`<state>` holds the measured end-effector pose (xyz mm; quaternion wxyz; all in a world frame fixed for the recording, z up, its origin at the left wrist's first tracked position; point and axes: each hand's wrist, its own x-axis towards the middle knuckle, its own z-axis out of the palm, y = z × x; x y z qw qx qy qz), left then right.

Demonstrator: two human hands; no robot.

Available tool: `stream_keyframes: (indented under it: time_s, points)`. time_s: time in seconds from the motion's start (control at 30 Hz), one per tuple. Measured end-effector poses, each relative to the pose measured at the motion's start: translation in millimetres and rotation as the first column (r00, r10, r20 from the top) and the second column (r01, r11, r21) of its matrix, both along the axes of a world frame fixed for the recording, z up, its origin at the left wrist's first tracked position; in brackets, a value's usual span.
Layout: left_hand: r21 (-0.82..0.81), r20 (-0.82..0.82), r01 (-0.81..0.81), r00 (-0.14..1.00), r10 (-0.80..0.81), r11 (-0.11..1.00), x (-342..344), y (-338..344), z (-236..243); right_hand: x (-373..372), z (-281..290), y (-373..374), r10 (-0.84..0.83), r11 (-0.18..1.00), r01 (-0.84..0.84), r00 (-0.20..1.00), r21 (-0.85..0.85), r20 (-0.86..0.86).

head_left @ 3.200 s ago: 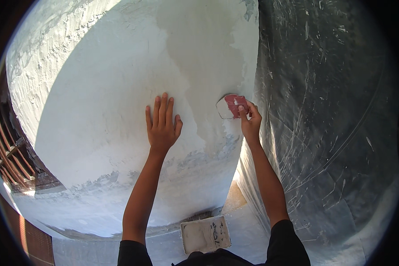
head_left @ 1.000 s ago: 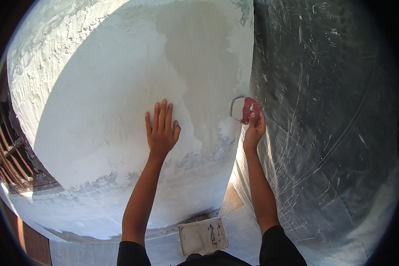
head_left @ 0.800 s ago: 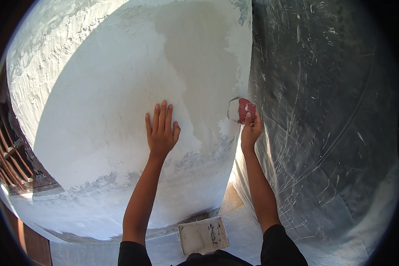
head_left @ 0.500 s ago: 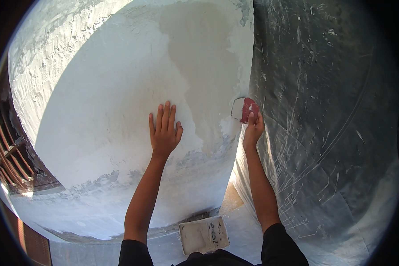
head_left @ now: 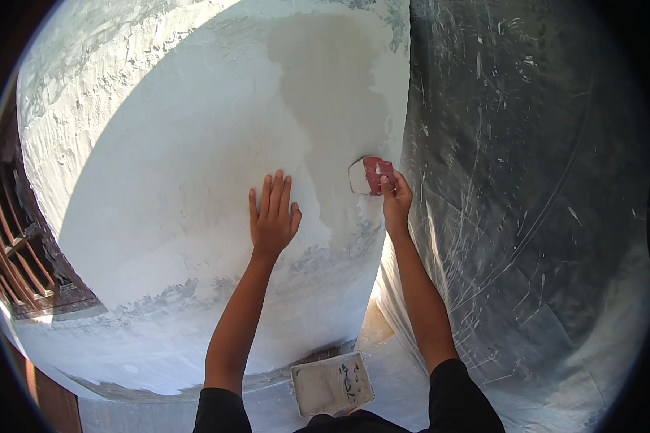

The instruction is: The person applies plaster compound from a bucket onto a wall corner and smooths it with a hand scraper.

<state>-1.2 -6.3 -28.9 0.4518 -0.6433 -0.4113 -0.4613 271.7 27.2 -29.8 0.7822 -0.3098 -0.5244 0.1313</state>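
A brown slatted frame point(head_left: 23, 252) stood left of the rough-to-smooth plastered wall point(head_left: 173, 159), where the left hand point(head_left: 272, 225) lay flat, fingers slightly apart. Below, a squarish tray point(head_left: 360, 388) bore illegible dark marks. Near the wall's right edge, the right hand point(head_left: 396, 202) pinched a flat red tool point(head_left: 373, 182), pale-fronted, beside wrinkled, splattered sheeting point(head_left: 534, 238).

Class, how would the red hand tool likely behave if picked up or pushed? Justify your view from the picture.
The red hand tool is probably light: the right hand holds it in a thumb-and-finger pinch. It seems unlikely to roll, since its shape looks flat and angular. It may feel slick where a pale smear marks the red.
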Motion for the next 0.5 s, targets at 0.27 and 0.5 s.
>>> stream_keyframes:
  time_s: [0.27,0.5]
  points:
    - [-0.005,-0.016,0.041,0.999,-0.041,0.999,0,-2,-5,6,-1,2,-0.013,1.0,0.012,0.991,0.01,0.134]
    - [-0.03,-0.028,0.043,0.999,-0.044,0.999,-7,-3,-13,-10,7,-14,0.124,0.988,-0.079,0.918,0.132,-0.377]
